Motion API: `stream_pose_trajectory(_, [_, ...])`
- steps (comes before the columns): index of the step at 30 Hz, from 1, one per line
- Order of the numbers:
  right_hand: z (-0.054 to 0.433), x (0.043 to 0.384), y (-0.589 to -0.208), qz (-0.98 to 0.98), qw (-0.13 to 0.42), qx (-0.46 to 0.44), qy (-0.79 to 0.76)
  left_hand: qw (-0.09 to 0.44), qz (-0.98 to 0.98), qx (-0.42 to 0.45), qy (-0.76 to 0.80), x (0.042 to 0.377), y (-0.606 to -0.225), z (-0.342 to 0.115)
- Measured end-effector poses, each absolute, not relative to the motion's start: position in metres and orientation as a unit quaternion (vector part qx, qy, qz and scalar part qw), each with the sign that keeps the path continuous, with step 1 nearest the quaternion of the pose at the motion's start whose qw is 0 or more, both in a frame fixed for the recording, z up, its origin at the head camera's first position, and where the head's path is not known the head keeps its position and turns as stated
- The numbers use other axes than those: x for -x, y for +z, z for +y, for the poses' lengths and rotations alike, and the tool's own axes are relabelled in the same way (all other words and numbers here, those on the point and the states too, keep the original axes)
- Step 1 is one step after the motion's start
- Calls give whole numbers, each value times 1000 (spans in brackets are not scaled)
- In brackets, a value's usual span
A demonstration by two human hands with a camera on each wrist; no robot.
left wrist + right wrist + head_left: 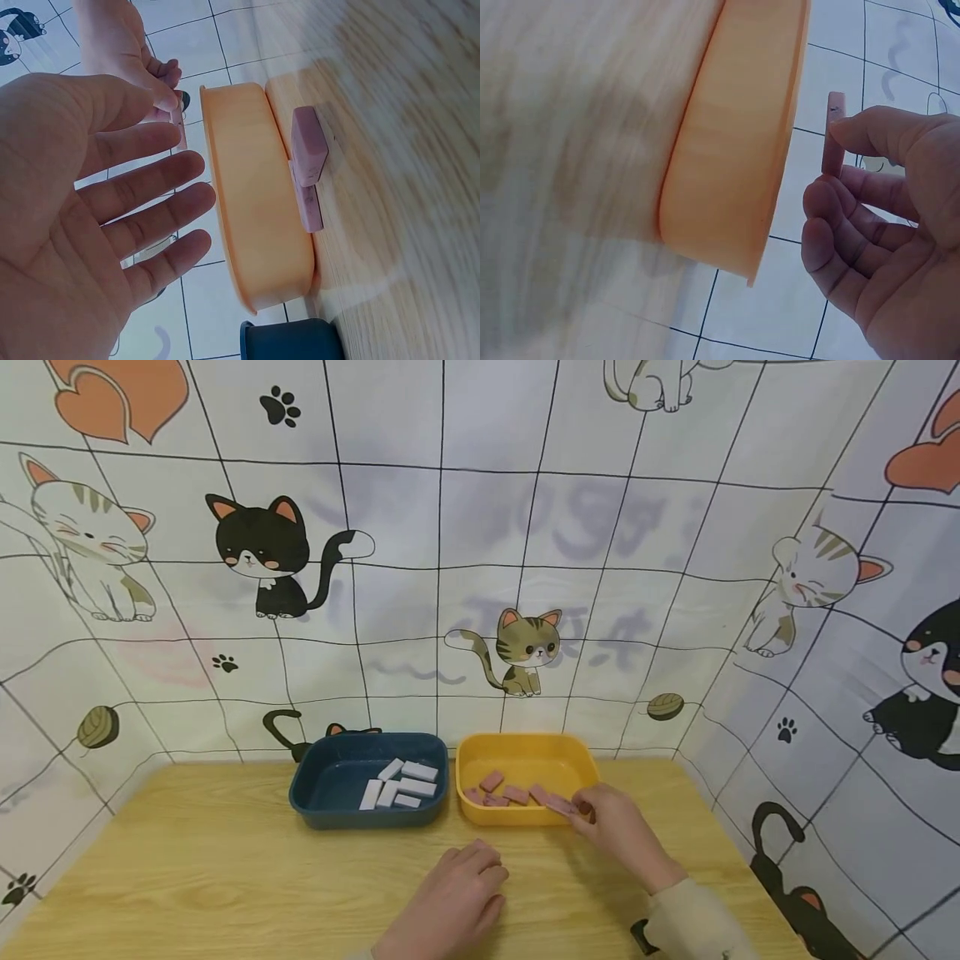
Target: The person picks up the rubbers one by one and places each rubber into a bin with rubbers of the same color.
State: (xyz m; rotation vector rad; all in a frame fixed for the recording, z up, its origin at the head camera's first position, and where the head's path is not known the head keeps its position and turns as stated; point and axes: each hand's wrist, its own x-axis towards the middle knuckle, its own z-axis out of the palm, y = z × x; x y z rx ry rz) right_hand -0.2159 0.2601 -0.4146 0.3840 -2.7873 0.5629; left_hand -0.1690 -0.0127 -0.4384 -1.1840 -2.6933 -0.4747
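Note:
My right hand (626,835) pinches a small pink block (834,133) between thumb and fingers, over the front right edge of the yellow tray (525,750). Several pink blocks (515,794) lie inside that tray. My left hand (463,897) hovers over the table in front of the yellow tray, its fingers loosely extended and holding nothing in the left wrist view. Two more pink blocks (309,146) appear there on the table beside the tray, one overlapping the other; in the head view the left hand mostly hides them.
A dark blue tray (322,768) stands just left of the yellow one, with several white blocks (417,787) in it. The wooden table (225,877) ends at a cat-patterned cloth (405,610) behind and at both sides.

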Motion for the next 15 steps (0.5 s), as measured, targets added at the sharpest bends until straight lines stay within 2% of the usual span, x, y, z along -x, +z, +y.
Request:
stream_pose_trajectory(7, [251, 235, -412, -965, 105, -136, 196, 31, -908, 382, -166, 168, -438, -19])
stream_pose_trajectory(15, [248, 263, -414, -966, 69, -128, 213, 24, -912, 371, -172, 170, -435, -22])
